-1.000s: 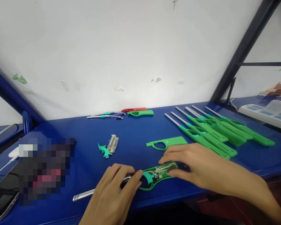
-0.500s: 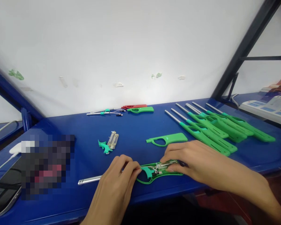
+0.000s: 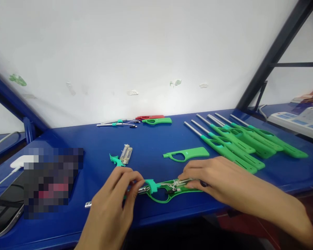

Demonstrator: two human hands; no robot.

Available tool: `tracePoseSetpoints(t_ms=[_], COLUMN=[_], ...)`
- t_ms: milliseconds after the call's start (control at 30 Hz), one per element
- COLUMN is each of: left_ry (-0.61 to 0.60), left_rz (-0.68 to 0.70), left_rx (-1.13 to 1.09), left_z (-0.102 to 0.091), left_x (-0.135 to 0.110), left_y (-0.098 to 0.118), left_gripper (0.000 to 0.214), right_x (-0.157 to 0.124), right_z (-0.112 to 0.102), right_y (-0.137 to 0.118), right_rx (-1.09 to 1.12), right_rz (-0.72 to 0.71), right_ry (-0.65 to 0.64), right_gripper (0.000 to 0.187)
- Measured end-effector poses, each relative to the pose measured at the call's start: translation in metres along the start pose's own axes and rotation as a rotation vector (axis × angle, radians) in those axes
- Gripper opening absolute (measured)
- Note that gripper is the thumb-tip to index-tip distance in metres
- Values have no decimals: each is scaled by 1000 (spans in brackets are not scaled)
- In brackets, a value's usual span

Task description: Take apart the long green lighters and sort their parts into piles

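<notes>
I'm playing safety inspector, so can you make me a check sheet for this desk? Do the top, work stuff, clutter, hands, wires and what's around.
Surface: blue table, partly covered.
Job's things: open green shell, metal tube; green lighters lie on the right.
Clutter: phone at left, beside a pixelated patch.
Hands: left hand grips the metal tube; right hand holds the shell.
Cables: white cable near the phone.
Surroundings: white wall, marked in spots.

Near left: dark phone (image 3: 3, 210), blurred-out dark item (image 3: 54, 173) just right of it, white plastic piece (image 3: 16, 161) with cord. Far: white wall (image 3: 146, 41), scuffed patches. Far right: slanted dark post (image 3: 278, 52), white panel (image 3: 294, 121) with blue labels.
</notes>
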State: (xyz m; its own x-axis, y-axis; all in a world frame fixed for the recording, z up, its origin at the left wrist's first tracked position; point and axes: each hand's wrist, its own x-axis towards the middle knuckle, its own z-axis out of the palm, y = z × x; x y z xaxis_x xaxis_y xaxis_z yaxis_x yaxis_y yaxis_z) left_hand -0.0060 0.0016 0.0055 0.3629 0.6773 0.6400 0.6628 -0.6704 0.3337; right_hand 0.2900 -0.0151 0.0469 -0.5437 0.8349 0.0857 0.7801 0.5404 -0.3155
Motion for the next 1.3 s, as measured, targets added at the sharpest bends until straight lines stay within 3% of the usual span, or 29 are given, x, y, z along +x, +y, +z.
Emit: tracePoseSetpoints(t_ms=[100,233,400,533,667,767,867,1000,1300], left_ry=[-4,-40,56,-89,-165,-166,-182,-177,-195], left_rz=[-64,-33,116,282,234,220,226,242,219], left_rx=[131,209,178,91,32,17,9,15,2], left_z=[-3,1,13,24,29,29,30,30,31], left_x=[-1,-3,-3,-3,-7,-9,-9,-8,-9], left_y=[-13,-22,0,19,17,13,13,15,16], left_gripper=[9,15,18,23,28,35,38,39,38], right_x=[-3,-6,-4,-2,-4,-6,-8,-10,-14], right_z=[0,1,0,-3,-3,-1,-2,-6,-4], right_y=[1,2,0,-4,-4,-1,0,-3,1], right_rx=[10,3,-16,8,35,-24,-87,-100,-77], right_rz=[-5,-3,-12,-34,-62,-67,-63,-33,-9], right_ry=[3,0,49,95,105,118,50,-18,-16], right_gripper=[26,33,31,28,29,42,50,44,34])
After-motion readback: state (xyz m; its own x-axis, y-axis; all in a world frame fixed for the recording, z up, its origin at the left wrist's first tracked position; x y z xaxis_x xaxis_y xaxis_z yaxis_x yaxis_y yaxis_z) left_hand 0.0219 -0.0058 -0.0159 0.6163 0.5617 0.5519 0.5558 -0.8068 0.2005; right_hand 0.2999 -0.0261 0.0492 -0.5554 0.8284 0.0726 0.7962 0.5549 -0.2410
